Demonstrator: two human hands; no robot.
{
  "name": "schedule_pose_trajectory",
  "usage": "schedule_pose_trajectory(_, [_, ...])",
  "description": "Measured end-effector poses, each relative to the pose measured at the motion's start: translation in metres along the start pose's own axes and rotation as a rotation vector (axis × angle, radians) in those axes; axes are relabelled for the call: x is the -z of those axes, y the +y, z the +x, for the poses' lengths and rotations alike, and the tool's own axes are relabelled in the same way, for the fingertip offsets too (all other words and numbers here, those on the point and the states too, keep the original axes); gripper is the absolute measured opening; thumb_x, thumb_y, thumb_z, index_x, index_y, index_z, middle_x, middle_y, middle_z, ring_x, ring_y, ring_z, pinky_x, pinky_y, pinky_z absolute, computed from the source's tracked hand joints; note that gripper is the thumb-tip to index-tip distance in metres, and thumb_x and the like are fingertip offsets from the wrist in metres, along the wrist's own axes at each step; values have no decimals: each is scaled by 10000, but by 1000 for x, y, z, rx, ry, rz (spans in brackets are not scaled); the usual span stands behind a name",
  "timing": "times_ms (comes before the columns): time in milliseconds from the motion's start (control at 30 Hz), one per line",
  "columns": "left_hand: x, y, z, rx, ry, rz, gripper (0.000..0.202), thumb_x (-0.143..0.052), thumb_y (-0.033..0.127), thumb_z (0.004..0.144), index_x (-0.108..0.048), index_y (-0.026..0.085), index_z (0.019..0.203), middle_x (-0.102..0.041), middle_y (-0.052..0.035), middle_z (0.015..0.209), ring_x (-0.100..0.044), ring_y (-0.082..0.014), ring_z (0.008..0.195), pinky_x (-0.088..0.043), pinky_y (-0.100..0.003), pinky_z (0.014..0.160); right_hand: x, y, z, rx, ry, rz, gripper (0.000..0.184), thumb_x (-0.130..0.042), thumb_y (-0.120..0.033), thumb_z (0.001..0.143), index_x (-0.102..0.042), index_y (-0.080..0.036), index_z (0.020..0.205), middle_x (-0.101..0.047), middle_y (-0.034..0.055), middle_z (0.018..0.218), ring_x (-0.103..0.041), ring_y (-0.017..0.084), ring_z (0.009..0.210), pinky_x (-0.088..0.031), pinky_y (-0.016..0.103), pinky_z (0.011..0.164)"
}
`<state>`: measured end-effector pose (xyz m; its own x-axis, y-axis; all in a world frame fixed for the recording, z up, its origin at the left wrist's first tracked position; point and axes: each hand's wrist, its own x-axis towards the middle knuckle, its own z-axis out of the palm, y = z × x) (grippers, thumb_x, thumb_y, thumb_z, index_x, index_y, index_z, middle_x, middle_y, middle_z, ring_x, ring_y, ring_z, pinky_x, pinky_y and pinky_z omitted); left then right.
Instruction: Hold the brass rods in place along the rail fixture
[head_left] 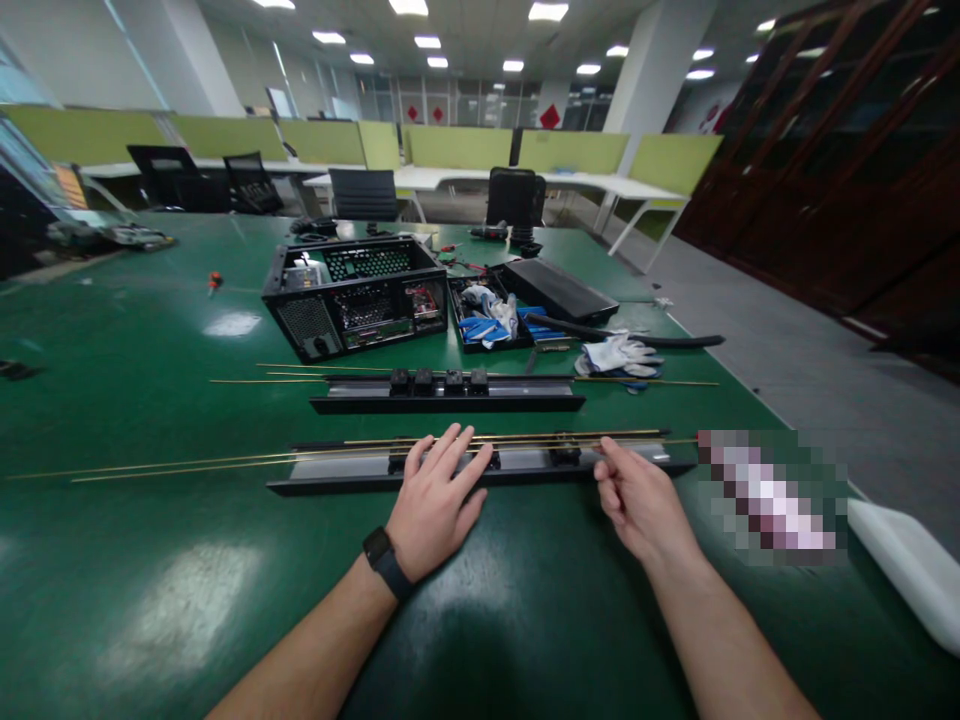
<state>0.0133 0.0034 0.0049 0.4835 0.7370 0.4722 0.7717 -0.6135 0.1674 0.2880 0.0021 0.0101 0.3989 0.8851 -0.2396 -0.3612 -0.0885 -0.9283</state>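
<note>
Across the table in front of me lies a long black channel-shaped rail point(337, 485) with a pale grey inner face and small black blocks point(565, 449) in it. Several thin brass-coloured rods point(180, 463) run along it and stick out past its left end. My left hand point(439, 505), with a dark watch on the wrist, rests over the middle of the rail, fingers spread on the rods. At the rail's right part, my right hand point(637, 500) is closed, its thumb and index finger pinching at a rod. The exact grip point is partly hidden by the fingers.
Beyond lies a second black rail point(450, 404) with several black blocks and rods. Further back are an open black metal case point(356, 300), a tray point(517, 342) of gloves, a flat black cover point(559, 289), white gloves point(619, 354) and a black tube point(675, 342). Right of the rail, something is pixelated.
</note>
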Motion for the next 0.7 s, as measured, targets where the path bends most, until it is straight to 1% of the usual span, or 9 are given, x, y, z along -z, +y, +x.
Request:
schedule_pose_trajectory(67, [0, 0, 0, 1, -5, 3, 499, -529, 316, 963, -482, 271, 1457, -431, -93, 1552, -346, -286, 1463, -247, -514, 1179, 4, -3, 4, 9, 63, 33, 368, -866, -396, 672, -585, -170, 745, -590, -25, 592, -379, 40, 319, -217, 138, 236])
schedule_pose_trajectory(133, [0, 0, 0, 6, -16, 7, 500, -526, 320, 965, -479, 273, 1460, -426, -92, 1556, -342, -285, 1465, -246, -518, 1178, 6, -5, 5, -7, 69, 50, 379, -884, -376, 643, -573, -173, 716, -571, -35, 574, -376, 39, 321, -226, 139, 236])
schedule_pose_trajectory(267, [-1, 0, 0, 9, -20, 9, 506, -524, 325, 966, -470, 280, 1467, -425, -91, 1556, -339, -287, 1466, -243, -526, 1178, 0, -1, 1, -43, -41, 8, 411, -896, -406, 640, -565, -167, 692, -569, -29, 567, -357, 26, 309, -211, 132, 238])
schedule_pose_trajectory(333, [0, 0, 0, 5, -13, 9, 509, -533, 321, 962, -473, 279, 1465, -428, -91, 1554, -344, -289, 1464, -248, -525, 1178, -4, 1, -2, -51, -83, -21, 408, -878, -443, 667, -586, -163, 724, -590, -16, 585, -354, 25, 304, -198, 132, 237])
schedule_pose_trajectory(367, [0, 0, 0, 4, -9, 9, 508, -537, 317, 959, -477, 278, 1462, -431, -91, 1552, -349, -290, 1461, -251, -523, 1177, -5, 2, -3, -44, -81, -22, 403, -868, -453, 677, -599, -162, 751, -599, -12, 595, -356, 28, 303, -194, 134, 235])
schedule_pose_trajectory(467, [1, 1, 0, -1, -1, 8, 501, -544, 313, 955, -491, 268, 1451, -446, -98, 1541, -367, -292, 1450, -259, -522, 1172, -3, 0, -1, -9, -3, 20, 384, -864, -434, 673, -617, -170, 804, -594, -23, 597, -370, 39, 312, -203, 136, 233])
schedule_pose_trajectory(567, [2, 1, 1, -3, 1, 3, 500, -541, 311, 957, -490, 264, 1452, -450, -102, 1538, -371, -294, 1447, -260, -523, 1169, 1, -4, 1, -8, 51, 53, 377, -881, -392, 641, -593, -174, 749, -574, -34, 581, -373, 39, 324, -220, 137, 233])
schedule_pose_trajectory(633, [1, 1, 1, -1, 3, 0, 498, -535, 314, 960, -486, 269, 1454, -444, -97, 1543, -365, -292, 1451, -257, -522, 1170, 0, -4, 1, -20, 23, 44, 393, -893, -383, 631, -570, -172, 706, -566, -35, 569, -367, 34, 322, -222, 136, 234])
schedule_pose_trajectory(700, [1, 1, 1, -1, 2, 1, 494, -529, 319, 964, -486, 272, 1454, -438, -92, 1547, -359, -290, 1455, -254, -521, 1171, -3, -2, -1, -41, -38, 13, 404, -892, -397, 643, -562, -169, 693, -568, -30, 562, -354, 27, 313, -216, 135, 235])
